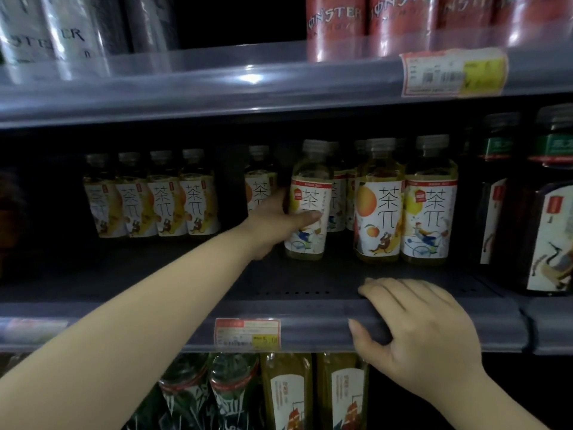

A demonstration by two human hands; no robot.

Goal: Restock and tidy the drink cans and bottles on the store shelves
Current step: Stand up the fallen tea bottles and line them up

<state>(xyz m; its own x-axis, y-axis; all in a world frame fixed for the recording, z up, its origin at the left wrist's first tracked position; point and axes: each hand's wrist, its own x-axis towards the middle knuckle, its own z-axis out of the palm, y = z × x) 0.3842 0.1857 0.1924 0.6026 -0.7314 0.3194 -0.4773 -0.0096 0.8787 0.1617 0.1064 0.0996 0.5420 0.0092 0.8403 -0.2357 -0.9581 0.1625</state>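
Note:
My left hand [273, 221] reaches into the middle shelf and grips a yellow tea bottle [308, 193] with a white illustrated label; the bottle stands upright on the shelf floor. Two more tea bottles [379, 200] [429, 200] stand to its right, near the front. A row of several similar bottles [152, 197] sits further back on the left. My right hand [424, 333] rests on the grey front edge of the shelf [186, 324], fingers curled over the lip and thumb under it.
Red cans [400, 23] and white cans [52, 35] stand on the upper shelf behind a clear rail. Dark tea bottles [545, 206] fill the right of the middle shelf. Green and dark bottles [288, 392] stand on the shelf below. Price tags [248, 333] hang on the rails.

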